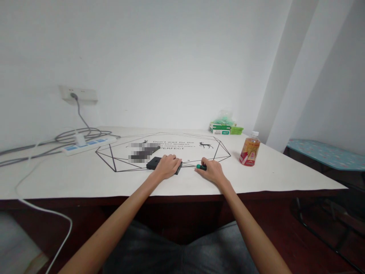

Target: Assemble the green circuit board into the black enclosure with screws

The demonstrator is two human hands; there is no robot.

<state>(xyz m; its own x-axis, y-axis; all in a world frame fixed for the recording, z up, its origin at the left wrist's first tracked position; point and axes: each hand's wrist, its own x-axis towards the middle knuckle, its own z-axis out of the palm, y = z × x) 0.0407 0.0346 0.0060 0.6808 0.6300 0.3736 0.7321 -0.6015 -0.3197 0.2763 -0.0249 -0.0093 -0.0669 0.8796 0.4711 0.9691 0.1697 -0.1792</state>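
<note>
My left hand lies over a flat black box on the table, its fingers curled over the far side and holding it. In my closed right hand is a screwdriver with a green and black handle. Its thin shaft points left to the box's right end; whether the tip touches the box I cannot tell. Just behind the box lies a dark object, partly blurred out by pixelation.
A bottle of reddish drink stands upright on the right. Green boxes with a plastic bag are at the back. On the left, a power strip and grey cables cover the white table; a white cable hangs over its front edge.
</note>
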